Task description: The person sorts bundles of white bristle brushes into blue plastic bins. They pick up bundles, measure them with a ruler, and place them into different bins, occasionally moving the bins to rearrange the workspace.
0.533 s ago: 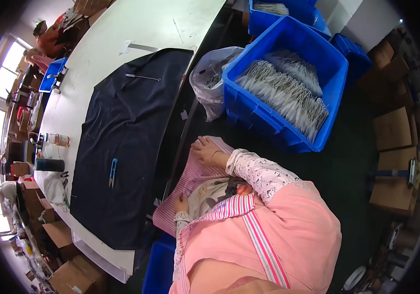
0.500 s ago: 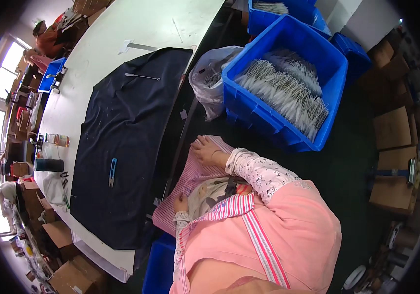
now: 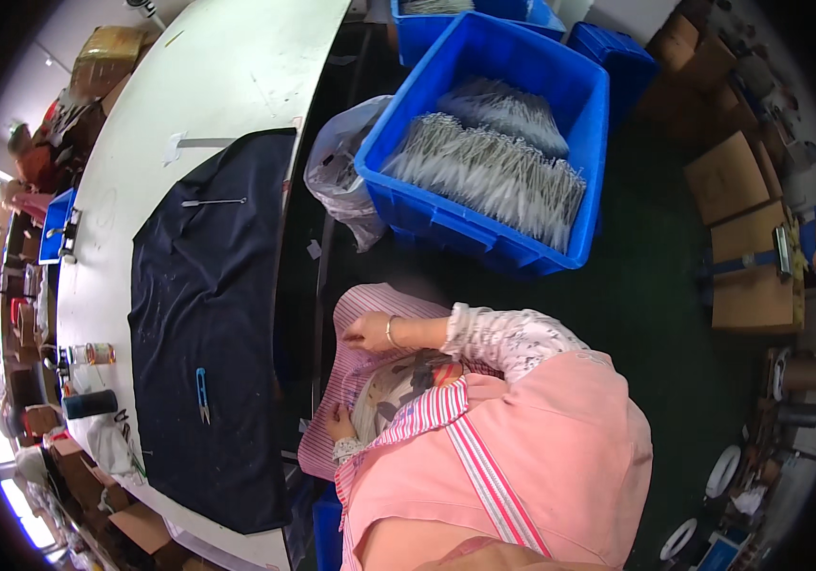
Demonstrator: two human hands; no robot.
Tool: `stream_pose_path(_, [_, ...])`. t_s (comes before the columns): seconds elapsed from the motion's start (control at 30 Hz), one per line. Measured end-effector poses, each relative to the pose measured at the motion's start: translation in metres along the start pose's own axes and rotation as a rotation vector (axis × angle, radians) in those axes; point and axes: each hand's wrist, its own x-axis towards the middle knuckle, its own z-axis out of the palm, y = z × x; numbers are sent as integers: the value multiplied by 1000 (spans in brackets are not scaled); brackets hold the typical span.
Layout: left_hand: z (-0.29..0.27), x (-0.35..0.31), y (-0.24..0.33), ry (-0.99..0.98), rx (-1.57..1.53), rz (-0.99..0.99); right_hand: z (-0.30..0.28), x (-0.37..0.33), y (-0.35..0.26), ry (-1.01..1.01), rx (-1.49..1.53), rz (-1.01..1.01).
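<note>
A pink-and-white striped apron (image 3: 398, 301) lies spread over my lap. My right hand (image 3: 367, 331), with a bracelet at the wrist, rests on it with fingers bent and drawn together; whatever they hold is hidden. Lower down, my left hand (image 3: 339, 422) has its fingers closed at the apron's folds, near a patterned cloth (image 3: 394, 398) on my lap. On the table to my left, a black cloth (image 3: 227, 314) bears blue thread snips (image 3: 202, 394) and one thin wire brush (image 3: 214, 202) with a looped end. Neither hand touches these.
A blue bin (image 3: 484, 228) full of looped wire brushes (image 3: 494, 176) stands ahead right, beside a plastic bag (image 3: 351, 171) of scraps. The white table (image 3: 227, 57) holds a jar (image 3: 92, 354) and a dark cylinder (image 3: 90, 403). Cardboard boxes (image 3: 756, 257) stand at right.
My right hand has moved left and down across the apron, its spread fingers now drawn together. My left hand has shifted slightly. The view has turned, so the table and bin sit further left.
</note>
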Motion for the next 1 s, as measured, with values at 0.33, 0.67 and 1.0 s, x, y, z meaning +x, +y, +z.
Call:
stream_pose_path(0.33, [-8, 3, -3, 3, 139, 17, -297, -58, -50, 673, -216, 72])
stream_pose_path(0.67, [-1, -9, 19, -3, 260, 10, -354, 6, 60, 361, -808, -127])
stream_pose_path(1.0, [17, -17, 59, 32, 382, 0, -344, 45, 54, -155, -1018, -109])
